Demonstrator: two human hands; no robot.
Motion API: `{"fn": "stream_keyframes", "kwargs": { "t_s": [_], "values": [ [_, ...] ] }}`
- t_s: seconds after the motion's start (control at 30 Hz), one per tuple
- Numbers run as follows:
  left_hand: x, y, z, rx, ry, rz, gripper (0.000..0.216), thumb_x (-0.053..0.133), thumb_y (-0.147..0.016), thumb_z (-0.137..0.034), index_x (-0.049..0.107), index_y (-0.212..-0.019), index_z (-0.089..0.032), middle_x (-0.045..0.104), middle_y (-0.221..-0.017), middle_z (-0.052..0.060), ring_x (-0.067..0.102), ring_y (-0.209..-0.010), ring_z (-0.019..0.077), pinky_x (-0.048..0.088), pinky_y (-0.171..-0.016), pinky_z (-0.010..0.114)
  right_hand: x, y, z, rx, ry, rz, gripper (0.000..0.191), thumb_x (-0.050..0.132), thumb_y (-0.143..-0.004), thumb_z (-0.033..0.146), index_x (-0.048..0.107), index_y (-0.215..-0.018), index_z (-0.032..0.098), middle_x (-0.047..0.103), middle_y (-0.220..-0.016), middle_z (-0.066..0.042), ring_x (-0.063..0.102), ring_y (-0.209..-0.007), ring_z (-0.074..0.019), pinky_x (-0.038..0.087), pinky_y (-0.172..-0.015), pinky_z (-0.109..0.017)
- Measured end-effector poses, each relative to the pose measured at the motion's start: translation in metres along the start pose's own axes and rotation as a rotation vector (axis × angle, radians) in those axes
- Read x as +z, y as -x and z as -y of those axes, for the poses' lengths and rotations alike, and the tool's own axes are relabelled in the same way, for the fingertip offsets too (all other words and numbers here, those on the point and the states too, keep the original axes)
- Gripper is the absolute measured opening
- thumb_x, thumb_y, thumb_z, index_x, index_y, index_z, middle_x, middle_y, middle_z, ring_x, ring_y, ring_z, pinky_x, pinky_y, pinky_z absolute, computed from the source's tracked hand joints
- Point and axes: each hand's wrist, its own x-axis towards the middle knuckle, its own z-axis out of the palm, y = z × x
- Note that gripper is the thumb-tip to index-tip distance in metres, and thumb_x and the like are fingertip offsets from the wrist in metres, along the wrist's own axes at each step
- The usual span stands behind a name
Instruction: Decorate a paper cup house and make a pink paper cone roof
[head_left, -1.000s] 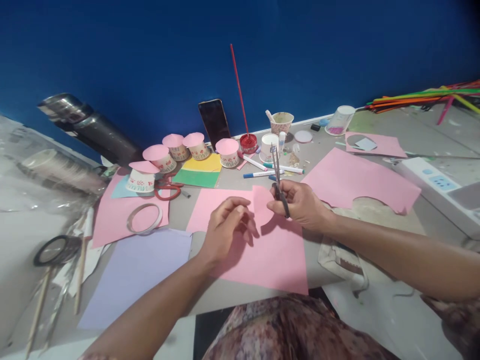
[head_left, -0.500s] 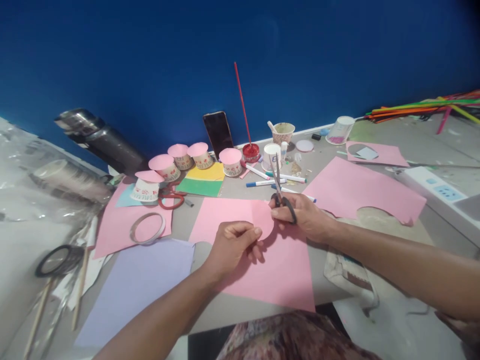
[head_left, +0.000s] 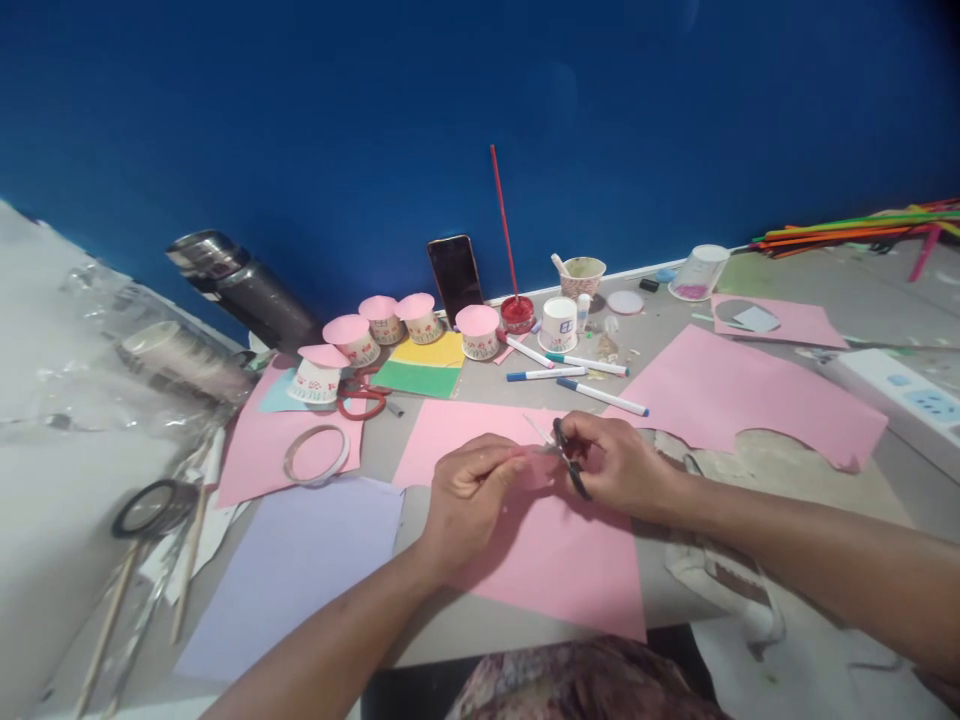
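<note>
My left hand (head_left: 469, 495) is closed in a pinch on a small pink paper piece (head_left: 534, 468), mostly hidden between my two hands. My right hand (head_left: 616, 462) grips small dark-handled scissors (head_left: 564, 458) whose blades point left toward that piece. Both hands hover over a large pink paper sheet (head_left: 555, 555) lying at the table's near edge.
Several paper cups with pink paper tops (head_left: 352, 340) stand behind, near red scissors (head_left: 364, 400), markers (head_left: 600, 395), a phone (head_left: 455, 270) and a red paint pot with a stick (head_left: 517, 312). A lilac sheet (head_left: 292, 570), tape rolls (head_left: 315, 452) and another pink sheet (head_left: 750, 385) lie around.
The scissors have swung from pointing up and away to pointing left, low at the paper piece. The pink piece has dropped down between my hands. The camera view has tilted slightly.
</note>
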Motion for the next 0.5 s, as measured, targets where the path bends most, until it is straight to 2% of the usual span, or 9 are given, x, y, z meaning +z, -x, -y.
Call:
{"fn": "stream_keyframes", "kwargs": {
  "t_s": [0.1, 0.23, 0.3, 0.37, 0.5],
  "values": [
    [0.001, 0.002, 0.002, 0.171, -0.045, -0.030, 0.020, 0.067, -0.097, -0.014, 0.084, -0.099, -0.023, 0.079, -0.087, 0.004, 0.072, -0.080, 0.0152, 0.057, -0.072, 0.025, -0.001, 0.000, -0.004, -0.122, 0.069, -0.050, 0.012, 0.058, -0.072, 0.012, 0.056, -0.079, 0.022, 0.064, -0.068, 0.002, 0.055, -0.058, -0.0127, 0.040, -0.056, -0.023],
    [0.000, 0.004, 0.008, 0.325, -0.069, -0.024, 0.023, 0.067, -0.096, -0.011, 0.082, -0.110, -0.023, 0.082, -0.100, 0.008, 0.078, -0.094, 0.0180, 0.063, -0.081, 0.027, -0.005, 0.000, -0.008, -0.322, 0.160, -0.081, 0.020, 0.054, -0.070, 0.006, 0.061, -0.081, 0.021, 0.071, -0.074, -0.002, 0.066, -0.069, -0.0178, 0.048, -0.067, -0.028],
    [-0.001, 0.005, 0.010, 0.388, -0.117, -0.015, 0.026, 0.065, -0.097, -0.009, 0.081, -0.112, -0.023, 0.083, -0.108, 0.011, 0.078, -0.102, 0.0192, 0.064, -0.088, 0.029, -0.006, 0.000, -0.007, -0.329, 0.141, -0.109, 0.019, 0.056, -0.072, 0.008, 0.063, -0.083, 0.021, 0.073, -0.077, -0.004, 0.068, -0.072, -0.0194, 0.050, -0.070, -0.030],
    [-0.003, 0.004, 0.010, 0.443, -0.193, -0.033, 0.028, 0.062, -0.099, -0.009, 0.080, -0.115, -0.023, 0.082, -0.114, 0.012, 0.078, -0.106, 0.0192, 0.064, -0.091, 0.030, -0.008, 0.000, -0.003, -0.201, 0.051, -0.147, 0.016, 0.062, -0.075, 0.013, 0.066, -0.089, 0.021, 0.075, -0.084, -0.005, 0.069, -0.075, -0.0199, 0.054, -0.071, -0.031],
    [-0.008, 0.004, 0.011, 0.517, -0.297, -0.060, 0.029, 0.063, -0.099, -0.010, 0.078, -0.120, -0.024, 0.080, -0.119, 0.013, 0.078, -0.109, 0.0198, 0.065, -0.092, 0.030, -0.012, -0.004, 0.004, 0.241, -0.329, -0.131, 0.024, 0.077, -0.077, 0.030, 0.066, -0.095, 0.019, 0.076, -0.091, -0.006, 0.072, -0.074, -0.0199, 0.058, -0.068, -0.032]
  ]
}}
